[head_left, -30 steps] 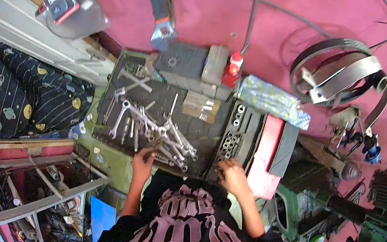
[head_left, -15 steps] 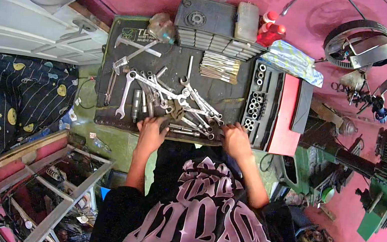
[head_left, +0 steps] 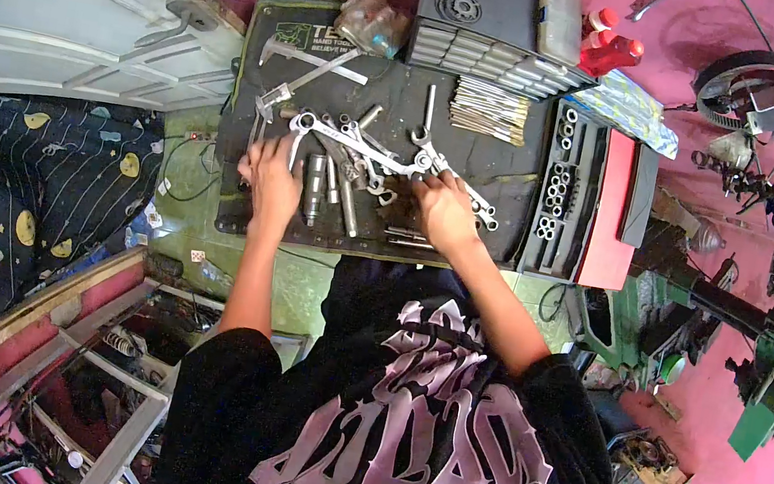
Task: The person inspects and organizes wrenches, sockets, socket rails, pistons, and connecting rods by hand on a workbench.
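Observation:
A combination wrench (head_left: 298,139) lies at the left of a pile of tools on the black mat. My left hand (head_left: 270,185) is closed around its lower half, thumb on one side and fingers on the other. My right hand (head_left: 447,216) reaches onto the wrenches at the middle of the pile, its fingers curled down and their tips hidden. A long wrench (head_left: 362,145) lies across the pile between my hands, and another wrench (head_left: 462,185) slants out beyond my right fingers. Several sockets and extension bars (head_left: 314,190) lie just right of my left hand.
A caliper (head_left: 294,91) lies at the mat's back left. Behind stand a grey drawer organizer (head_left: 488,50) and red bottles (head_left: 611,55). Thin files or rods (head_left: 489,111) lie in a bundle. The socket tray (head_left: 532,250) is at the right, beside a green machine (head_left: 768,394).
The camera view has shifted, so the table sits further right and higher. Both hands moved from the mat's front edge forward onto the tools; the left now surrounds the left-hand wrench.

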Demonstrator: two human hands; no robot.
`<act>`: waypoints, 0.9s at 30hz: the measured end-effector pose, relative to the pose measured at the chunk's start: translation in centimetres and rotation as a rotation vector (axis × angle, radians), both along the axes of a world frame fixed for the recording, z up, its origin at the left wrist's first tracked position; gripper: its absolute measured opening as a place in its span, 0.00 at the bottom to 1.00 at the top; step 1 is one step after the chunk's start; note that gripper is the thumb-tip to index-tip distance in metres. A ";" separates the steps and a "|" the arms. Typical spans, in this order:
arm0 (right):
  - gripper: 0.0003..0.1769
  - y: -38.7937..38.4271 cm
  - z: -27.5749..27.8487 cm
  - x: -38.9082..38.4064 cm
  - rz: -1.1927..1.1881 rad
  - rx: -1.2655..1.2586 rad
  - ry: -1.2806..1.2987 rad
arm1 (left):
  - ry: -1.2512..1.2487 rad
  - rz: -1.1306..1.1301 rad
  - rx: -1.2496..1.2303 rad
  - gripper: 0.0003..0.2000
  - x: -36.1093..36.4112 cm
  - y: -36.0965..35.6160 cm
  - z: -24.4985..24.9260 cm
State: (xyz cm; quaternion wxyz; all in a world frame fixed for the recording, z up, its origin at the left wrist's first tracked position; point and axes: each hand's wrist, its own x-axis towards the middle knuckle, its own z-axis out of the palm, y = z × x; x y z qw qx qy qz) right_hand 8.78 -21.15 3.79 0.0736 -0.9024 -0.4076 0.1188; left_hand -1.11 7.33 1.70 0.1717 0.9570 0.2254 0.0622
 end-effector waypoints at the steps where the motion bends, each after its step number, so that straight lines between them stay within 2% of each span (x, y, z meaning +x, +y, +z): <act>1: 0.12 0.8 -0.2 0.0 -0.005 0.000 0.000 | 0.013 -0.029 0.016 0.28 0.4 0.8 0.0; 3: 0.12 2.0 -0.6 0.2 -0.038 -0.238 -0.025 | 0.019 -0.061 0.034 0.29 1.5 2.1 -0.5; 6: 0.17 1.6 -1.8 -0.8 -0.016 -0.263 -0.038 | 0.014 -0.153 0.039 0.32 2.8 3.4 -1.7; 8: 0.18 0.5 -3.6 -1.3 0.020 -0.215 -0.109 | 0.023 -0.225 0.002 0.34 3.8 3.8 -2.3; 10: 0.18 -0.1 -4.5 -1.3 0.042 -0.050 -0.075 | -0.012 -0.236 -0.018 0.31 4.4 4.1 -3.0; 12: 0.18 -0.3 -4.3 -0.6 0.053 -0.019 -0.082 | -0.022 -0.261 -0.018 0.26 4.8 4.3 -3.2; 14: 0.17 0.1 -2.8 0.2 -0.030 -0.071 0.061 | -0.065 -0.266 -0.028 0.22 4.8 4.3 -3.1; 15: 0.17 0.1 -2.9 0.3 -0.078 0.061 0.051 | -0.061 -0.289 -0.023 0.22 4.6 4.3 -2.6; 18: 0.18 2.6 0.6 1.1 -0.127 0.175 0.044 | -0.063 -0.298 -0.021 0.21 3.9 4.1 -1.7; 19: 0.18 3.5 1.1 1.2 -0.115 0.246 -0.039 | -0.087 -0.294 -0.027 0.21 3.6 4.0 -1.4; 20: 0.18 4.6 1.0 1.4 -0.112 0.243 -0.034 | -0.111 -0.291 -0.033 0.21 3.3 3.8 -1.1; 22: 0.16 7.2 0.9 2.0 0.010 0.407 -0.067 | -0.127 -0.290 -0.017 0.21 2.6 3.4 0.0; 27: 0.16 12.6 -0.5 0.5 0.115 0.419 -0.068 | -0.134 -0.313 -0.047 0.21 1.4 2.0 2.2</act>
